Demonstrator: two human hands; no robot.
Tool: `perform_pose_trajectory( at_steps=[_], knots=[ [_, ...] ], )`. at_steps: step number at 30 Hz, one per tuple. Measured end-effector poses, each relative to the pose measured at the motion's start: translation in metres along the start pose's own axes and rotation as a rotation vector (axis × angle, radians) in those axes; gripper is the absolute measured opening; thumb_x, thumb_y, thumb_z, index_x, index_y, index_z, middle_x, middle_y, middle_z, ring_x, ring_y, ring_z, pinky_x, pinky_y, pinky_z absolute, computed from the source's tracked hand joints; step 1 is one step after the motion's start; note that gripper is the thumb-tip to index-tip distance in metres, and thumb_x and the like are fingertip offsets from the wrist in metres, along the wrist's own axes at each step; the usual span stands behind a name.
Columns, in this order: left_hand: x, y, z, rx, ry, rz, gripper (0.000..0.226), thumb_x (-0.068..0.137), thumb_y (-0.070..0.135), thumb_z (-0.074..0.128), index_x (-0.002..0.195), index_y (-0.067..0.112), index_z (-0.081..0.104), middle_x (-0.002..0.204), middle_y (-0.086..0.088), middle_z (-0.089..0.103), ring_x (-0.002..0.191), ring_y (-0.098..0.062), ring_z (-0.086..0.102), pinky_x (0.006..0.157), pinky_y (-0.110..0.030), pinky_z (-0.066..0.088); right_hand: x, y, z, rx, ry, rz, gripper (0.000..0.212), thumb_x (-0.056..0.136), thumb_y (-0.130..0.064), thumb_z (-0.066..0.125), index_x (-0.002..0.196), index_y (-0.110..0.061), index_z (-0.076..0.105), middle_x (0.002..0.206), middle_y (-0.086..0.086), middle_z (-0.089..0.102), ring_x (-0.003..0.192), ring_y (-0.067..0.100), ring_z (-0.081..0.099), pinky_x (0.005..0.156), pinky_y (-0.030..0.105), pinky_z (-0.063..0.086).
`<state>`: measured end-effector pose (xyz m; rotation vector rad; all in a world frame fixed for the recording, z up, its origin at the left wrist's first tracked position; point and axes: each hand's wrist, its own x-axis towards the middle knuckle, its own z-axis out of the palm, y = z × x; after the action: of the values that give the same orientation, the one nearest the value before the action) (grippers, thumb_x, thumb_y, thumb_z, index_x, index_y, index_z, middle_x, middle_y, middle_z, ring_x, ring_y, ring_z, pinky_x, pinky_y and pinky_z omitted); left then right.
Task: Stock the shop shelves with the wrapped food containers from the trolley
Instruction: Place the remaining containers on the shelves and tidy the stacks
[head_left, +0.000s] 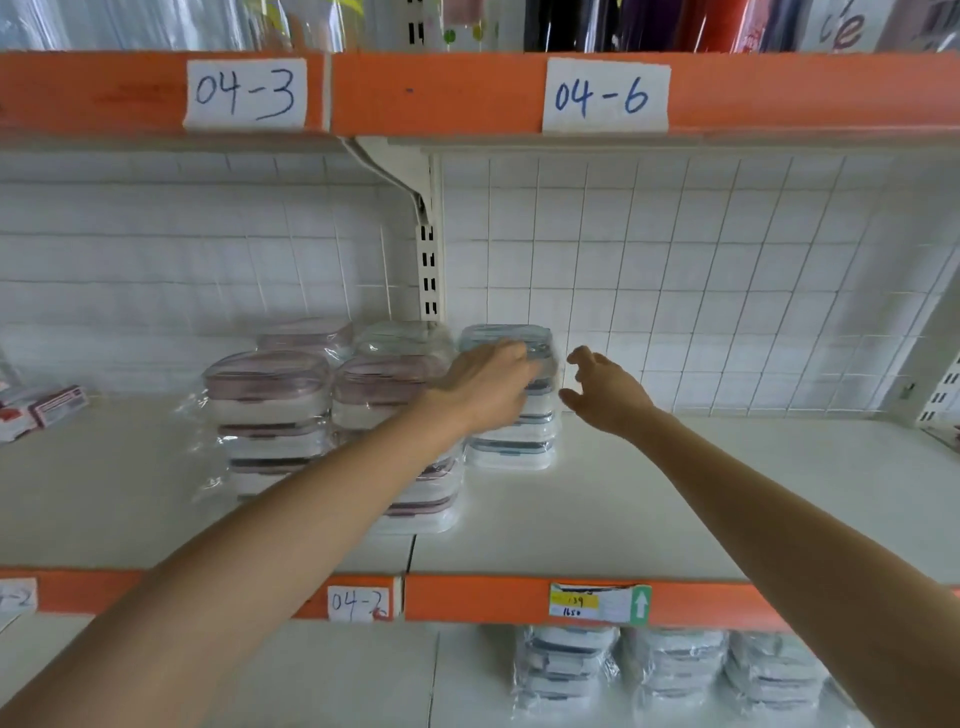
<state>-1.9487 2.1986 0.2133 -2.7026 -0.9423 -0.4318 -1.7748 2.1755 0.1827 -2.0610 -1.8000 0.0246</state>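
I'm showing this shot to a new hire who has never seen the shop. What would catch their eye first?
Probably the two bare arms reaching in: the left hand rests on the blue-lidded stack of wrapped containers at the back of the middle shelf, the right hand open just beside it. Next, the orange shelf edge overhead with handwritten labels 04-3 and 04-6.

Handwritten paper labels on the orange shelf edges read "04-3", "04-6" and, lower, "04-2".

the white shelf carries stacks of wrapped containers and small red-white packets at left.
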Motion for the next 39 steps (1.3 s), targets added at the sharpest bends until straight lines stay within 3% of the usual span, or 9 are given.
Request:
perform_pose_trajectory(
  at_steps=[5, 9, 14, 21, 25, 30, 39],
  knots=[
    [-0.029, 0.021, 0.037, -0.037, -0.12, 0.096, 0.021, 0.087, 0.019, 0.054, 0.105, 0.009, 0.057, 0.112, -0.007, 0.056, 0.098, -0.028, 0.056, 0.067, -0.031, 0.04, -0.058, 0.006, 0.022, -0.137, -0.053, -0.029, 0.042, 0.093, -0.026, 0.051, 0.132, -0.013, 0.04, 0.131, 0.005, 0.047, 0.119, 0.023, 0.048, 0.088, 0.036, 0.044],
    [-0.05, 0.034, 0.055, -0.077, -0.2, 0.087, 0.028, 0.089, 0.026, 0.054, 0.113, 0.011, 0.055, 0.116, -0.007, 0.055, 0.105, -0.028, 0.055, 0.077, -0.035, 0.048, -0.102, 0.016, 0.029, -0.209, -0.137, -0.104, 0.044, 0.094, -0.028, 0.051, 0.135, -0.014, 0.04, 0.132, 0.005, 0.046, 0.121, 0.022, 0.044, 0.089, 0.033, 0.041],
    [-0.074, 0.058, 0.057, -0.152, -0.132, 0.049, 0.03, 0.089, 0.036, 0.055, 0.107, 0.013, 0.056, 0.108, -0.001, 0.056, 0.098, -0.022, 0.055, 0.074, -0.031, 0.044, -0.139, 0.028, 0.022, -0.272, -0.155, -0.223, 0.041, 0.095, -0.029, 0.05, 0.133, -0.014, 0.043, 0.132, 0.005, 0.046, 0.123, 0.021, 0.042, 0.095, 0.033, 0.041],
    [-0.135, 0.125, 0.078, -0.27, -0.107, 0.037, 0.019, 0.086, 0.034, 0.057, 0.091, 0.017, 0.059, 0.095, 0.002, 0.062, 0.087, -0.022, 0.059, 0.065, -0.029, 0.038, -0.215, 0.052, 0.047, -0.147, -0.15, -0.295, 0.031, 0.088, -0.016, 0.056, 0.117, -0.005, 0.056, 0.116, 0.012, 0.055, 0.11, 0.03, 0.051, 0.081, 0.035, 0.043],
    [-0.176, 0.147, 0.111, -0.3, -0.289, 0.022, 0.021, 0.088, 0.032, 0.055, 0.096, 0.014, 0.061, 0.098, 0.002, 0.063, 0.09, -0.021, 0.06, 0.065, -0.028, 0.04, -0.256, 0.071, 0.082, -0.099, -0.267, -0.236, 0.035, 0.09, -0.019, 0.054, 0.123, -0.007, 0.053, 0.122, 0.012, 0.052, 0.118, 0.03, 0.048, 0.089, 0.039, 0.044],
    [-0.207, 0.157, 0.146, -0.387, -0.464, -0.151, 0.023, 0.089, 0.031, 0.057, 0.105, 0.015, 0.06, 0.107, 0.003, 0.063, 0.092, -0.02, 0.06, 0.073, -0.03, 0.049, -0.291, 0.083, 0.123, -0.062, -0.427, -0.15, 0.043, 0.094, -0.023, 0.051, 0.135, -0.011, 0.043, 0.133, 0.008, 0.045, 0.125, 0.025, 0.042, 0.097, 0.036, 0.039],
    [-0.186, 0.139, 0.202, -0.397, -0.541, -0.325, 0.039, 0.088, 0.031, 0.059, 0.121, 0.011, 0.055, 0.125, -0.008, 0.056, 0.114, -0.027, 0.053, 0.089, -0.035, 0.046, -0.268, 0.094, 0.182, -0.037, -0.43, -0.034, 0.058, 0.093, -0.03, 0.056, 0.142, -0.009, 0.033, 0.144, 0.008, 0.038, 0.132, 0.026, 0.033, 0.105, 0.039, 0.036]
  ],
)
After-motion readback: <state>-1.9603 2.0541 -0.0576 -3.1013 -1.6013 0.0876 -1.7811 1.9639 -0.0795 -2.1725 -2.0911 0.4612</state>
